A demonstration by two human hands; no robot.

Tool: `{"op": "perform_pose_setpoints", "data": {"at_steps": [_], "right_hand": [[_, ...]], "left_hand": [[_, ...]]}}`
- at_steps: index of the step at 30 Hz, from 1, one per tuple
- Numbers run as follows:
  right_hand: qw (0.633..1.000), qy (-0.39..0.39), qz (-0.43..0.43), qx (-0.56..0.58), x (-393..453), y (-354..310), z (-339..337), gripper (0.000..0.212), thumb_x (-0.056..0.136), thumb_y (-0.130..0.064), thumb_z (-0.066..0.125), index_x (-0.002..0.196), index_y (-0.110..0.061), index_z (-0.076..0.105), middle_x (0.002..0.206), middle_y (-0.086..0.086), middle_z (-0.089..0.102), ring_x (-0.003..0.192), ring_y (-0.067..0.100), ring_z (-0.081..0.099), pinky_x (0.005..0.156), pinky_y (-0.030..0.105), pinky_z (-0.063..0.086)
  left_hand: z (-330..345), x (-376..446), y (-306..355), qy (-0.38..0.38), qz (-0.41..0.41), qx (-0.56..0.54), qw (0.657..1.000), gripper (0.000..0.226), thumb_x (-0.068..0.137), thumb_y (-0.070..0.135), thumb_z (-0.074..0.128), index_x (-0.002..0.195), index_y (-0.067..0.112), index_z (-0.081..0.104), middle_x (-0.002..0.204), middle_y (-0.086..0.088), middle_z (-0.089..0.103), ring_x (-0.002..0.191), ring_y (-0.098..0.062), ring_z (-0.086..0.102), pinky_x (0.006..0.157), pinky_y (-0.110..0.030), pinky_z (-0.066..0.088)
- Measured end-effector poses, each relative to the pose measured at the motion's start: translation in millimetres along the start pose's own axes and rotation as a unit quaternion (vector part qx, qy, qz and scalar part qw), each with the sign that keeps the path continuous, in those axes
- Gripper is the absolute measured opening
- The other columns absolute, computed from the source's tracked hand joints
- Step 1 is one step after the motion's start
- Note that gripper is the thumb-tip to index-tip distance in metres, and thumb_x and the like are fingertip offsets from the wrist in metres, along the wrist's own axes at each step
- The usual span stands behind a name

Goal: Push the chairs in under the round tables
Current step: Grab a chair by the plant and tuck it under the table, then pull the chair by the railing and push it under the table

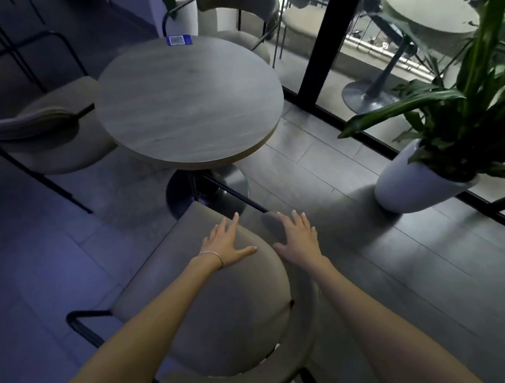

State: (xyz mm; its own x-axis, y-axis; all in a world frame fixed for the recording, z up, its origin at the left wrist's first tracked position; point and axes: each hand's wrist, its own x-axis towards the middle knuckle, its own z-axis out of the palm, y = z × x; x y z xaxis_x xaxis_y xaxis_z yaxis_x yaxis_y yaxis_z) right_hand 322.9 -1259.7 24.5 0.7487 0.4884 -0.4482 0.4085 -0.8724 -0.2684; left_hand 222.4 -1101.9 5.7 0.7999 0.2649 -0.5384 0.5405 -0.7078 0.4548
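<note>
A round grey wood-grain table (188, 101) stands on a metal pedestal base in the middle of the view. Right below me is a beige padded chair (218, 309) with a curved backrest at the bottom edge; its seat front reaches the table's base. My left hand (228, 243), with a thin bracelet on the wrist, hovers flat over the seat's front, fingers spread. My right hand (297, 233) is spread just past the seat's right edge, over the floor. Neither hand holds anything. A second chair (40, 123) sits at the table's left, a third chair (240, 14) at its far side.
A white pot with a large green plant (419, 178) stands on the floor to the right, next to a black-framed glass wall (317, 32). Beyond the glass are another round table (430, 11) and chairs. A blue card (179, 40) lies on the near table's far edge.
</note>
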Motion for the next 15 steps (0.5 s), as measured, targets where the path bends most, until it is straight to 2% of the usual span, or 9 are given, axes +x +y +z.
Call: {"op": "perform_pose_setpoints", "data": {"at_steps": [9,15], "right_hand": [[0.998,-0.006,-0.049,-0.023,32,59,-31,0.076,0.090,-0.030,0.060,0.153,-0.026,0.016,0.162,0.011,0.008,0.150,0.032,0.001,0.118,0.055,0.011],[0.994,-0.008,-0.099,-0.039,63,139,-76,0.078,0.090,-0.029,0.061,0.153,-0.026,0.015,0.162,0.011,0.009,0.150,0.032,0.001,0.120,0.054,0.012]], "left_hand": [[13,29,57,0.044,-0.034,-0.003,0.998,0.098,0.083,0.064,0.050,0.154,0.024,-0.005,0.162,-0.010,0.003,0.149,-0.028,0.008,0.119,-0.050,0.020],[33,70,128,0.104,-0.135,-0.028,0.985,0.095,0.083,0.068,0.047,0.154,0.024,0.003,0.162,-0.010,0.006,0.149,-0.031,0.006,0.119,-0.049,0.016]]}}
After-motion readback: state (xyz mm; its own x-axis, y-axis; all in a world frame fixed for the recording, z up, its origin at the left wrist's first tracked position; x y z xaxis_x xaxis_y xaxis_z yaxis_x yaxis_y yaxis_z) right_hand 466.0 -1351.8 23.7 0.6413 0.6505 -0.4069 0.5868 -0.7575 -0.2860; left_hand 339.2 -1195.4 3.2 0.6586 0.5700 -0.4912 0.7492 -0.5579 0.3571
